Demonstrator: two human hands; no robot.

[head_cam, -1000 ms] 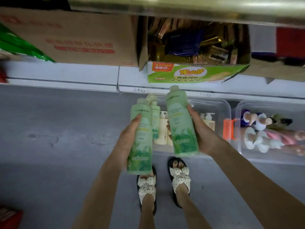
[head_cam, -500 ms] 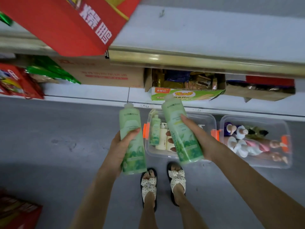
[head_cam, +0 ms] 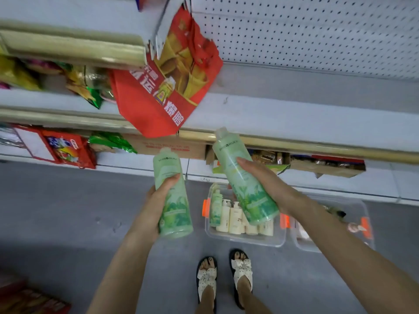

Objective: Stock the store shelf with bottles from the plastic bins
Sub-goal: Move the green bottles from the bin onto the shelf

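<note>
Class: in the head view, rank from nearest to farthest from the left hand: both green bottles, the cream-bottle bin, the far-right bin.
1. Left green bottle, in the left hand's grip.
2. Right green bottle, alongside, in the right hand.
3. Cream-bottle bin, on the floor below right.
4. Far-right bin, beside that bin, farther right.

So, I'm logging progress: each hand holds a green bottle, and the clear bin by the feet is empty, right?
Not empty: the head view shows cream bottles in the clear bin. The left hand and right hand each hold a green bottle.
</note>
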